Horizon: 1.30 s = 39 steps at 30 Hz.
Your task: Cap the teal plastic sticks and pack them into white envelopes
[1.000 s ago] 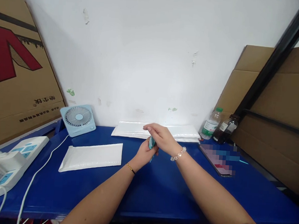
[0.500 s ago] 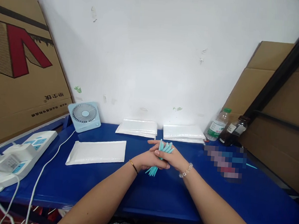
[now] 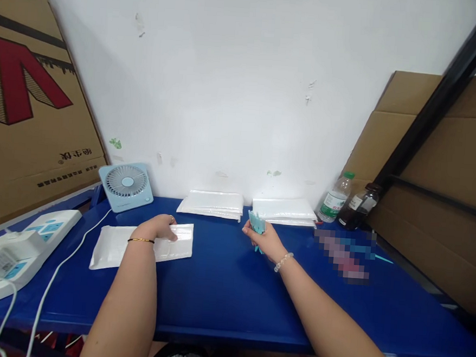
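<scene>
My right hand (image 3: 268, 240) is closed round a bundle of slim turquoise sticks (image 3: 256, 221), held over the middle of the blue table; the sticks' exact kind cannot be made out. On the left, my left hand (image 3: 157, 229) is at the far edge of a white padded envelope (image 3: 182, 245) lying flat. Its thumb presses on the envelope's face, and the other fingers are partly hidden beyond the edge, with a ring showing on one.
Two stacks of white padded envelopes (image 3: 212, 201) (image 3: 285, 209) lie along the wall. A light-blue fan (image 3: 126, 184) and a power strip (image 3: 51, 228) are at left. A green-capped bottle (image 3: 335, 199) and a dark bottle (image 3: 356, 208) stand at right, near a blurred patch on the table (image 3: 229, 303).
My hands were together around the turquoise sticks; now they are apart. The left let go and moved left onto the padded envelope, while the right kept the bundle. The view shifted slightly.
</scene>
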Tool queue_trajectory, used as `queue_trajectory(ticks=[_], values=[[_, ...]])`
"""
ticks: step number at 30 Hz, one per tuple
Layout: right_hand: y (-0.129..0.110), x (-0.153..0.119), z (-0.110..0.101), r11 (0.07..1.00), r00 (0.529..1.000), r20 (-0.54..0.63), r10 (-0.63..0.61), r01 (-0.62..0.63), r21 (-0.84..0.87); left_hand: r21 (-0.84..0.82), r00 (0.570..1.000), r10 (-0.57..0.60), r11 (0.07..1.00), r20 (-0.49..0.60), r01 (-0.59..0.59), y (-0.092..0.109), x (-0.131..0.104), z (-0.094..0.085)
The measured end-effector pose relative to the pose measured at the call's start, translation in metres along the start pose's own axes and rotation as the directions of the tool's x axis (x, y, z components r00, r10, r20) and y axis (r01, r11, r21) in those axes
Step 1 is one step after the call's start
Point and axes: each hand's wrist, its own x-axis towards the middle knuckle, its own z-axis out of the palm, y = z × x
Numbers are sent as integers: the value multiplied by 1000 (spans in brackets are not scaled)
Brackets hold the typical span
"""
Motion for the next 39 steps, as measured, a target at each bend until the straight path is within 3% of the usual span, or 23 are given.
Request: queue_trajectory(ticks=[2,4,5,7,8,10,12,14,16,17,18,20,21,22,23,24,25,27,30,32,35,37,39], values=[[-1,-1,1,999,1000,9,11,-12,43,-195,989,74,976,-124,-98,12,-3,2],[-6,-1,0,990,1000,-18,3,0,143,-514,951,86,825,-298,-236,33,-5,6],[-10,-2,-1,981,999,-35,1,6,193,-676,921,27,670,-389,-306,46,-5,9],[-17,-3,-2,963,998,-61,14,3,270,-848,865,-77,258,-495,-463,71,-4,18],[-20,-4,-2,956,997,-66,24,-4,295,-860,851,-119,71,-511,-506,82,-2,23],[-23,-7,1,949,997,-68,44,-20,316,-859,874,-169,-176,-455,-481,99,1,36],[-22,-8,6,954,992,-94,79,-48,297,-852,900,-225,-301,-374,-429,110,6,50],[-17,-7,10,967,977,-167,135,-94,236,-856,915,-260,-342,-309,-387,115,9,60],[-11,-6,10,975,950,-251,183,-144,167,-889,918,-286,-286,-276,-357,115,10,63],[-8,-4,9,976,941,-275,198,-162,147,-909,900,-325,-199,-292,-367,113,8,62],[-6,-3,6,974,937,-279,209,-176,141,-916,858,-377,-58,-349,-398,111,6,60],[-3,-1,-1,970,942,-252,221,-185,158,-801,706,-385,366,-594,-474,107,-2,52],[-3,-1,-4,968,948,-226,223,-187,169,-635,626,-259,588,-735,-502,106,-7,49],[-3,0,-7,966,954,-200,225,-191,174,-416,587,-42,746,-808,-520,105,-13,47],[-4,0,-10,965,957,-177,229,-200,171,-182,582,217,815,-784,-550,106,-18,48],[-5,0,-11,964,960,-150,237,-213,161,29,586,458,803,-668,-595,109,-22,50],[-7,0,-12,962,960,-124,250,-231,146,186,584,625,749,-518,-637,112,-25,54],[-10,-1,-11,957,956,-84,281,-272,103,360,588,757,653,-286,-666,119,-29,67],[-13,-3,-8,969,966,-108,237,-242,-42,446,633,748,644,-197,-622,126,-28,83],[-13,-3,-7,967,983,-165,86,-122,-222,458,664,716,674,-213,-580,126,-26,87],[-9,-2,-11,884,969,-220,-111,-5,-468,453,693,674,717,-255,-530,125,-26,83],[-9,-1,-17,867,954,-269,-134,-19,-498,425,708,651,743,-275,-518,126,-28,79],[-14,1,-26,935,934,-340,-108,-21,-355,353,732,618,779,-287,-518,129,-30,75]])
